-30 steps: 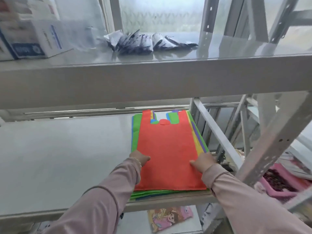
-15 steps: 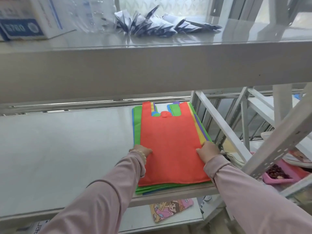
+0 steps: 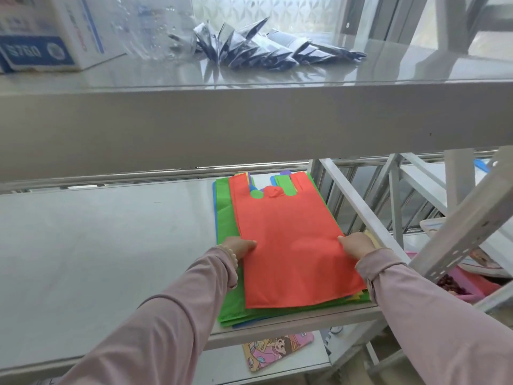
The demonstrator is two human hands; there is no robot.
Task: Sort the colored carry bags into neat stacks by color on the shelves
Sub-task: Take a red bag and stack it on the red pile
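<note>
Grey metal shelving fills the view: upper shelf (image 3: pixel 249 120) crossing the whole width, its thick front edge towards the camera; middle shelf (image 3: pixel 97 245) below it, broad and pale. Two pink-sleeved arms reach in from the bottom onto the middle shelf. Stack of bags (image 3: pixel 358 297) lies flat at the right end of that shelf, near the front edge and beside a white diagonal brace (image 3: pixel 361 207). Orange bag (image 3: pixel 288 245) on top, handles pointing to the back, body smooth and square to the pile. Green bag (image 3: pixel 224 212) just under it, showing as a wide strip along the left side and at the handle cut-outs; thin edges of blue, yellow and purple show at the margins of the pile. White and blue cardboard box (image 3: pixel 41 37) at the left of the upper shelf; a heap of dark folded packets (image 3: pixel 263 51) in the middle of it, by the window. Printed cartoon-picture item (image 3: pixel 277 348) on the lower shelf, below the stack. Pink tray (image 3: pixel 469 284) off to the right, beyond the frame post. Left hand (image 3: pixel 240 245) pinches the left edge of the orange bag, thumb on top, fingers tucked under. Right hand (image 3: pixel 356 244) does the same at the right edge, level with the left. Pale bead bracelet (image 3: pixel 231 255) at the left wrist.
</note>
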